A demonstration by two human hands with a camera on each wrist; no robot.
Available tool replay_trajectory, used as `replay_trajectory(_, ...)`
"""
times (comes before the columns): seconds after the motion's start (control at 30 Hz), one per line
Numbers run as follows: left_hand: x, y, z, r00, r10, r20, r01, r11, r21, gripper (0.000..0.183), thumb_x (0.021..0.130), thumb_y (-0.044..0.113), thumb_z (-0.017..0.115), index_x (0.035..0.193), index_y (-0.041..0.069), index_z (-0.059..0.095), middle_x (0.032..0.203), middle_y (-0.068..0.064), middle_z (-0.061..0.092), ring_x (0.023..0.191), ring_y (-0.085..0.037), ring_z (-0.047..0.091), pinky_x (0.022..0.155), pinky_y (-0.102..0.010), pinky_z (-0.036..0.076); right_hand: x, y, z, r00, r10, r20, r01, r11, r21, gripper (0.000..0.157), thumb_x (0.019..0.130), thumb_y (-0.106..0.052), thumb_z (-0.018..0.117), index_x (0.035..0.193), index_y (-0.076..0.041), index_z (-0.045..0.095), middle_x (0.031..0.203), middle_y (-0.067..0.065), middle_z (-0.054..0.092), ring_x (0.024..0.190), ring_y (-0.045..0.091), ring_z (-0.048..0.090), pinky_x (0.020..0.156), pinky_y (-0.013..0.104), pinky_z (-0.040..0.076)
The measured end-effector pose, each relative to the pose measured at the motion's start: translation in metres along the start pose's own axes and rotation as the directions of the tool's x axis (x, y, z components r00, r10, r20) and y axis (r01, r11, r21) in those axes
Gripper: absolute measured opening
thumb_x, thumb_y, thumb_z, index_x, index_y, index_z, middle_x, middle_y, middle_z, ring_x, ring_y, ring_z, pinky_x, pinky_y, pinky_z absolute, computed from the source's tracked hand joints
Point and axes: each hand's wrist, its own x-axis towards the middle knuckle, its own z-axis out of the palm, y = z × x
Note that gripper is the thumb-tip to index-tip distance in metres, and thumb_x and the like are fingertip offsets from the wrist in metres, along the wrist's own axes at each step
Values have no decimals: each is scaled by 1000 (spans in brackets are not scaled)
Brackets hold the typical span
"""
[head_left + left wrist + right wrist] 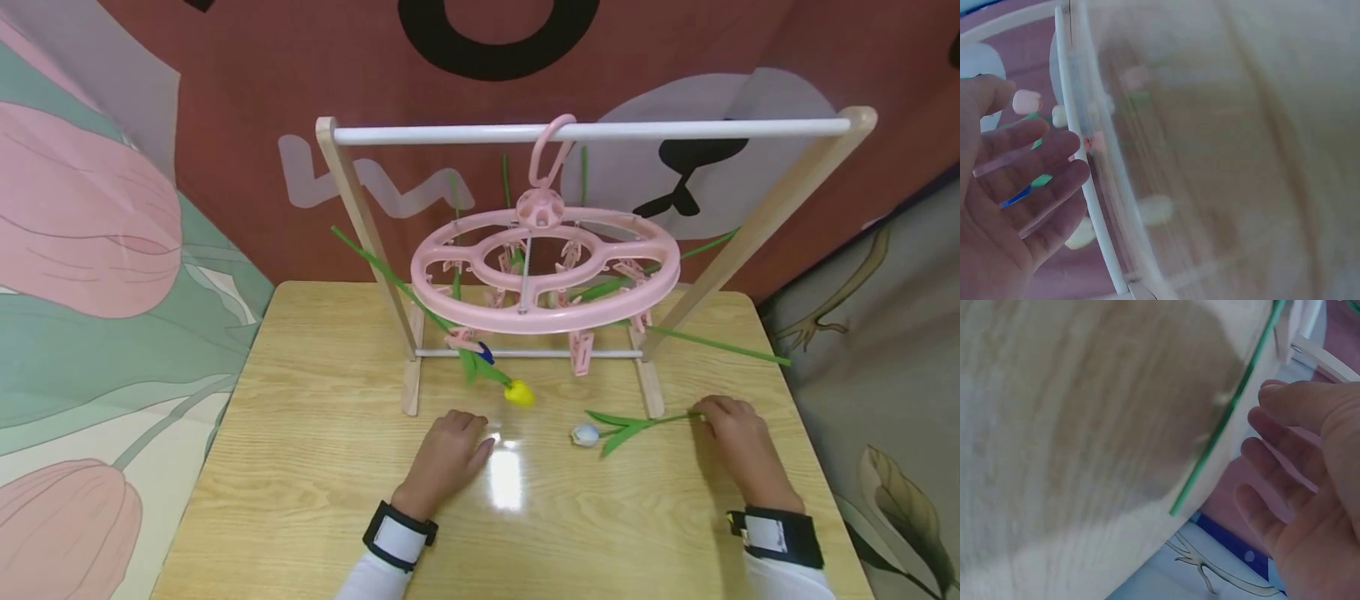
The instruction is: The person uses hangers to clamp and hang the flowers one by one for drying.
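Note:
A white artificial tulip [585,434] lies on the table with its green stem pointing right. My right hand [738,442] is over the stem's end. In the right wrist view its fingers [1263,456] are loosely bent beside the green stem [1222,425], with nothing between them. My left hand [446,458], relaxed and holding nothing, is low over the table in front of the stand. Above it, a yellow tulip [519,392] hangs from a clip of the pink round hanger [495,317]. More green stems stick out around that hanger, their flower heads mostly hidden by its ring.
The hanger hooks over the white bar [705,129] of a wooden stand [765,221]. One pink clothes peg [581,352] dangles at its front. The stand's feet rest on the wooden table [315,400]. Printed cloth [247,108] surrounds the back and sides.

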Motion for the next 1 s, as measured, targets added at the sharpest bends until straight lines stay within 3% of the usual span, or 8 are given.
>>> replay_trajectory(0.17, 4, 16, 6, 996, 85, -15, -85, 996, 2, 22, 92, 27, 76, 100, 7, 73, 95, -4, 74, 88, -21, 69, 74, -35, 60, -2, -1, 5, 999, -8, 32, 9, 999, -37, 29, 77, 17, 76, 103, 5, 70, 103, 29, 68, 94, 49, 62, 78, 65, 54)
replay_trajectory(0.33, 13, 35, 10, 988, 147, 48, -149, 988, 33, 22, 96, 32, 73, 100, 11, 73, 96, -1, 73, 86, -17, 67, 69, -31, 58, -3, -6, 10, 997, 19, 74, -17, 999, -32, 27, 82, 13, 74, 106, 1, 71, 102, 25, 68, 95, 45, 61, 78, 63, 53)
replay_trajectory(0.43, 21, 46, 12, 980, 180, 87, -184, 982, 33, 22, 98, 33, 69, 104, 12, 73, 98, 0, 73, 87, -15, 67, 70, -28, 58, -3, -10, 13, 997, -7, 72, 9, 1000, -21, 24, 82, 14, 73, 102, -1, 72, 99, 20, 68, 93, 42, 61, 75, 59, 53)
replay_trajectory(0.6, 37, 64, 16, 967, 236, 94, -237, 971, 8, 24, 99, 29, 69, 114, 10, 73, 106, -1, 74, 96, -14, 70, 81, -25, 61, -1, -18, 15, 995, -71, 65, 71, 997, 11, 24, 80, 13, 75, 98, -2, 72, 96, 15, 69, 90, 36, 63, 74, 55, 57)
replay_trajectory(0.73, 52, 78, 21, 965, 242, 104, -247, 969, 29, 37, 98, 30, 71, 126, 8, 68, 120, -5, 73, 110, -17, 69, 94, -27, 60, 2, -29, 10, 994, -83, 65, 78, 995, 66, 22, 82, 10, 77, 100, -1, 71, 96, 14, 71, 90, 34, 67, 76, 52, 61)
replay_trajectory(0.87, 68, 90, 25, 962, 233, 139, -248, 964, 99, 49, 98, 36, 70, 138, 8, 62, 133, -8, 69, 124, -22, 65, 109, -31, 53, 9, -45, 0, 994, -76, 81, 70, 995, 73, 21, 82, 8, 79, 100, 0, 72, 95, 15, 73, 88, 34, 69, 74, 51, 62)
replay_trajectory(1.0, 79, 96, 30, 956, 237, 174, -267, 948, 175, 55, 100, 42, 66, 142, 8, 59, 136, -8, 67, 129, -21, 62, 113, -32, 50, 16, -61, -7, 991, -123, 48, 120, 991, 53, 22, 80, 7, 81, 98, -1, 71, 92, 14, 73, 82, 30, 69, 69, 46, 62)
